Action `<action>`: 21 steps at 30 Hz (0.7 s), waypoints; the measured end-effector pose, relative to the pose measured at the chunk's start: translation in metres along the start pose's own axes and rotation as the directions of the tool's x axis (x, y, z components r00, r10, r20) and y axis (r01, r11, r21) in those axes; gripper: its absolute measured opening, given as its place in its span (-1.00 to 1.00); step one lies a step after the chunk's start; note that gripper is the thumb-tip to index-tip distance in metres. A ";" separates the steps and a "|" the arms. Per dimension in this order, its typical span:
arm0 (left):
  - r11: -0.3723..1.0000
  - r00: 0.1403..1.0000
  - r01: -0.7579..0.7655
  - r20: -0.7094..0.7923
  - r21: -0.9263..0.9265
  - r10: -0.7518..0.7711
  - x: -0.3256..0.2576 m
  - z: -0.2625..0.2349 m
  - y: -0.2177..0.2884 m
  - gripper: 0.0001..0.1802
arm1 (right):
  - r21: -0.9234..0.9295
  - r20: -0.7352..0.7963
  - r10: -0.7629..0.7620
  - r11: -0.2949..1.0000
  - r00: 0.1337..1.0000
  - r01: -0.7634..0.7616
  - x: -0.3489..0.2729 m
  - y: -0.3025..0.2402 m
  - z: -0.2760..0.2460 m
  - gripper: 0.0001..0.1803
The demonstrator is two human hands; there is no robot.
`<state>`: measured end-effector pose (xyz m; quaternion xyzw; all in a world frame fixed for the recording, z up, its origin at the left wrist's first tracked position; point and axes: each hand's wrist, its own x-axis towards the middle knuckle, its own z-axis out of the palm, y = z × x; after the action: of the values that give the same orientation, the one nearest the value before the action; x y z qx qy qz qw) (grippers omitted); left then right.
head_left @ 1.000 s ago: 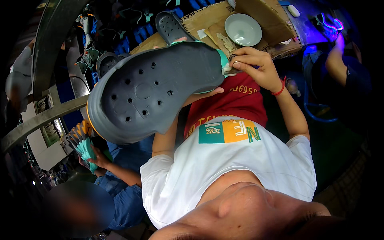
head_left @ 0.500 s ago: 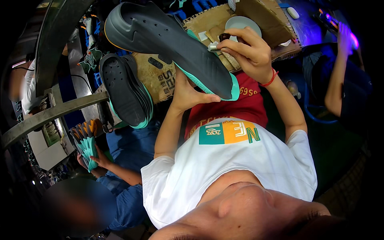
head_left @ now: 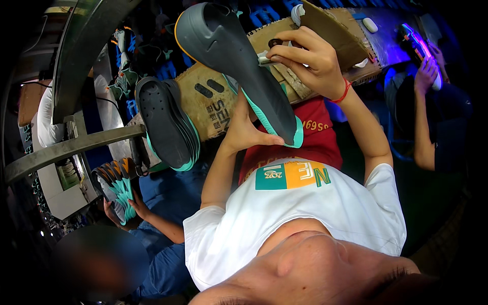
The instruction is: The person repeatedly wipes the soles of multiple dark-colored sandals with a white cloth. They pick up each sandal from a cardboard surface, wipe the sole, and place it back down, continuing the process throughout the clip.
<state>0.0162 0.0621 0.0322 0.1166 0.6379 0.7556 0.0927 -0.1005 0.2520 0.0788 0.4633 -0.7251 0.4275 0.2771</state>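
Note:
My left hand (head_left: 244, 129) is closed around the narrow lower end of a dark grey shoe sole (head_left: 223, 48) with teal and orange edging, its thumb near the teal tip. The sole stands tilted, one long side turned toward me. A small pale piece (head_left: 264, 59) sits pinched in my right hand (head_left: 315, 61), close to the sole's right edge; I cannot tell whether they touch. A dark round bit (head_left: 275, 43) shows by the right fingers, and its link to the pale piece is unclear. A stack of similar dark soles (head_left: 166, 122) lies left of my left hand.
Cardboard (head_left: 203, 114) covers the bench, with two small dark oval pads (head_left: 204, 90) on it. A curved metal bar (head_left: 76, 150) crosses at left. One co-worker holds several teal-and-grey soles (head_left: 119, 190); another, at right, holds a purple-lit shoe part (head_left: 424, 53).
The sole has swung to the right at its upper end and rolled, so its holed face is turned away. My right hand has shifted slightly left, still pinching the pale piece.

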 end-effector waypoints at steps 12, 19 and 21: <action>0.890 0.965 -0.261 0.125 0.374 0.230 0.014 -0.024 0.029 0.22 | 0.214 -0.041 0.232 0.952 0.972 -0.218 -0.013 -0.012 -0.028 -0.86; 0.754 0.731 -0.615 -0.193 0.230 0.655 0.124 -0.085 0.161 -0.52 | 0.384 -0.274 0.591 0.790 0.758 -0.478 -0.044 -0.020 -0.051 -0.90; 0.634 0.578 -0.705 -0.260 0.317 0.773 0.183 -0.135 0.211 -0.55 | 0.400 -0.264 0.596 0.783 0.759 -0.476 -0.046 -0.025 -0.054 -0.90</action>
<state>-0.1969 -0.0480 0.2289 0.2351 0.6005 0.6712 -0.3655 -0.0581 0.3141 0.0767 0.1796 -0.6849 0.6775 0.1991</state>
